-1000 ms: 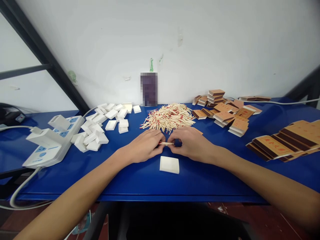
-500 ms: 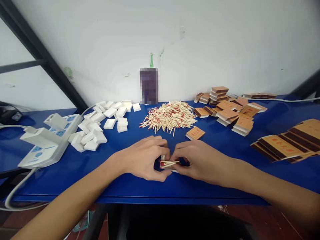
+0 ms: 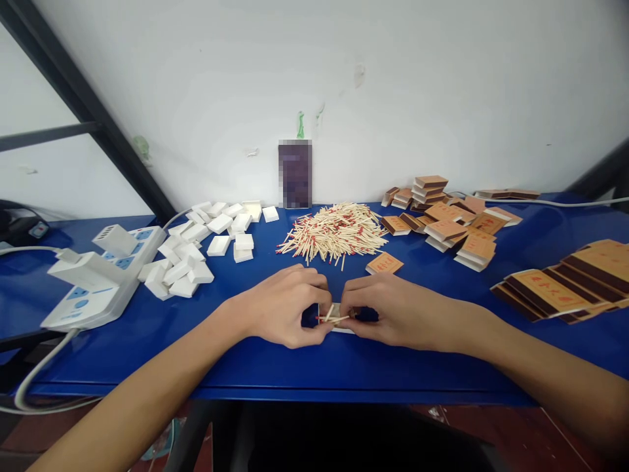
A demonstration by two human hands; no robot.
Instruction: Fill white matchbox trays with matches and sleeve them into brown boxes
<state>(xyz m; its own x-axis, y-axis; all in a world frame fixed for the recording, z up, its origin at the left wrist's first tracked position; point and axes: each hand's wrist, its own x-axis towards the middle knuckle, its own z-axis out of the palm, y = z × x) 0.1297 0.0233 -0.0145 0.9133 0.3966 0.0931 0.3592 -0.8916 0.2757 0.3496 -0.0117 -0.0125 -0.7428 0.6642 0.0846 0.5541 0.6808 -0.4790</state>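
Near the table's front edge, a small white tray [image 3: 343, 329] lies between my two hands with several matches [image 3: 336, 318] in it. My left hand [image 3: 289, 308] has its thumb and fingers curled around the tray's left end and the match heads. At the right end, my right hand [image 3: 381, 307] pinches the tray and the match ends; its fingertips are partly hidden. Beyond the hands is a big heap of red-tipped matches [image 3: 339, 229]. A single orange matchbox sleeve [image 3: 384, 263] lies just behind my right hand.
White trays [image 3: 187, 252] are scattered at the left, beside a power strip [image 3: 98, 282] with plugs and cables. Orange sleeves [image 3: 445, 229] are piled at the back right, and more [image 3: 550, 288] lie at the far right. A blurred dark panel [image 3: 295, 176] stands against the wall.
The matches between my hands have shifted, and one now lies tilted across the others. My left fingers have moved slightly, and more of the tray's inside shows. The view has shifted a little.
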